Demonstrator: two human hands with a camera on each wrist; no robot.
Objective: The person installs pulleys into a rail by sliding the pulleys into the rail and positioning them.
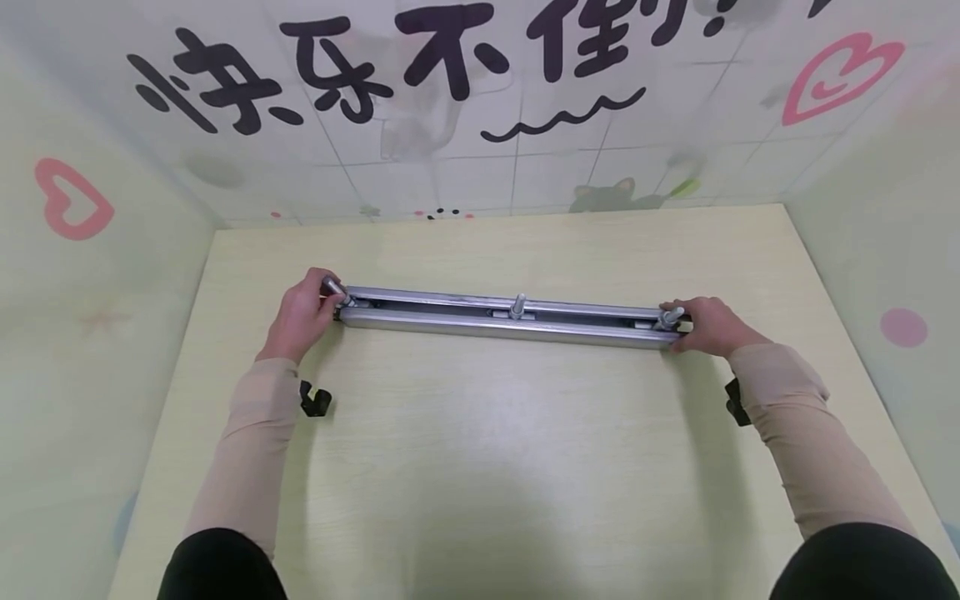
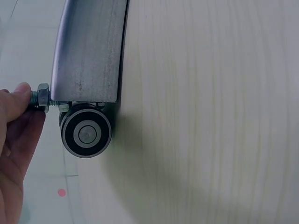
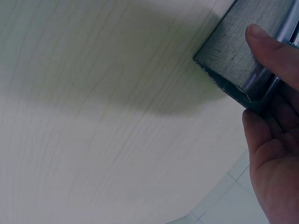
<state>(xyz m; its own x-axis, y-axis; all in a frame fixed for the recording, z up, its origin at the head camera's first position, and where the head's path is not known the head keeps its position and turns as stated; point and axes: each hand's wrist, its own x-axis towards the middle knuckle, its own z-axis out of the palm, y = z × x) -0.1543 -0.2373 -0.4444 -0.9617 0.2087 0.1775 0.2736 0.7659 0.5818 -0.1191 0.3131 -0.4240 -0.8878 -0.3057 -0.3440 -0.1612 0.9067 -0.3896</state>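
Observation:
A metal C-channel rail (image 1: pixel 480 323) lies across the table, slot facing up. Threaded bolts rise from the slot: one in the middle (image 1: pixel 518 307), one near the right end (image 1: pixel 672 317). At the left end my left hand (image 1: pixel 296 318) pinches another bolt (image 1: pixel 335 288) between thumb and fingers. In the left wrist view, this bolt carries a hex nut (image 2: pixel 43 97), and a round roller (image 2: pixel 87 134) shows at the rail's open end. My right hand (image 1: pixel 716 325) grips the rail's right end, its thumb (image 3: pixel 268 44) on the side wall.
The pale wood-grain table (image 1: pixel 495 450) is bounded by printed panels on the left (image 1: pixel 82 333), right (image 1: pixel 892 250) and back (image 1: pixel 450 179). Black wrist mounts (image 1: pixel 316 402) stick out inward from both forearms.

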